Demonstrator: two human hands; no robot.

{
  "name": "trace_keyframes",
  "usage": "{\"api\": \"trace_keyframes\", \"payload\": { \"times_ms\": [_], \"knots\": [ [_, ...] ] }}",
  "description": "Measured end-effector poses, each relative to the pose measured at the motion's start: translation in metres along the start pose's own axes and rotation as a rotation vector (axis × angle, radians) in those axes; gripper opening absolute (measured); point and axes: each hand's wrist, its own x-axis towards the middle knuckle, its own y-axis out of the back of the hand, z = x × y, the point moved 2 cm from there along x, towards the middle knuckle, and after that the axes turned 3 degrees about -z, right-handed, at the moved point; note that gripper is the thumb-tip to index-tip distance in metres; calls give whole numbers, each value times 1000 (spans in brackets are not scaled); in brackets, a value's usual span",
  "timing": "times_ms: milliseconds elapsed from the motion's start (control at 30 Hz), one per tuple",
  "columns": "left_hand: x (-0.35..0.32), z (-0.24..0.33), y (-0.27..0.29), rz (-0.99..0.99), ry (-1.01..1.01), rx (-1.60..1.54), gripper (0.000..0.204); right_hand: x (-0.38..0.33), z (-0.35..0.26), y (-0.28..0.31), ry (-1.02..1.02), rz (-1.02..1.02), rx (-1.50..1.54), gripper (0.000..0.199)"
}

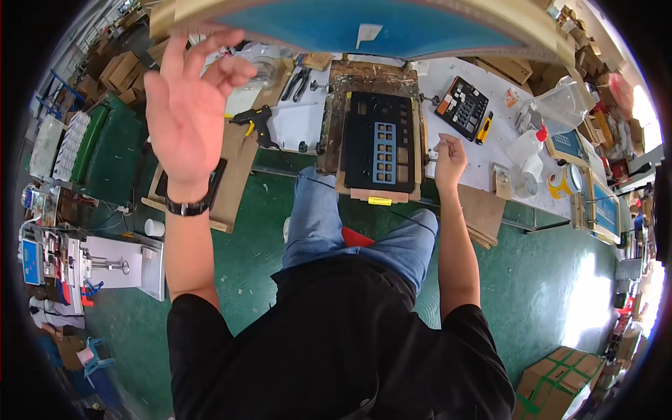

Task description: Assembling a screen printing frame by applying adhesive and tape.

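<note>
We see the black panel (355, 143) lying flat on the wooden jig (371, 75) at the table's middle, its blue-grey section (386, 155) pierced by 2 columns of square openings. Above it stands the tilted screen-printing frame (301, 31) with its blue mesh. Our left hand (189, 115) is raised near the frame's left end, palm showing and fingers loosely spread, released; we cannot tell whether its fingertips touch the wood. Our right hand (450, 159) is just beside the jig's right edge, fingers curled; we cannot tell whether it grips anything.

On the white tabletop (297, 122), left of the jig, lie a black-and-yellow hot glue gun (256, 126) and dark pliers (298, 85). To the right are a second black panel (463, 106), a yellow utility knife (484, 129), a red-capped white bottle (526, 145) and a yellow-and-white can (564, 182).

The room's green floor (518, 273) shines at right, near a green-taped carton (558, 381); more cartons (120, 72) are stacked at far left.
</note>
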Motion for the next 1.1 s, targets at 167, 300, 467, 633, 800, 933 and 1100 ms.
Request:
{"api": "trace_keyframes", "payload": {
  "times_ms": [167, 300, 467, 633, 800, 933, 1100],
  "knots": [
    [9, 3, -5, -7, 9, 33, 75, -4, -2, 2, 0, -10, 17, 20],
    [-3, 0, -7, -72, -23, 18, 72, -1, 9, 7, -26, 19, -16, 20],
    [-50, -25, 8, 59, 21, -289, 71, -8, -16, -5, -29, 4, 46, 21],
    [-127, -66, 20, 306, 310, -245, 59, -45, -57, -1, -257, -261, 612, 29],
    [-186, -92, 24, 371, 503, 14, 58, -10, -17, -8, 47, -183, 29, 20],
    [-210, -108, 24, 402, 551, 49, 47, 0, 12, 3, -99, -33, -67, 19],
    [-218, -119, 33, 338, 638, 149, 47, -4, 0, 1, -111, 113, -221, 21]
  ]
}}
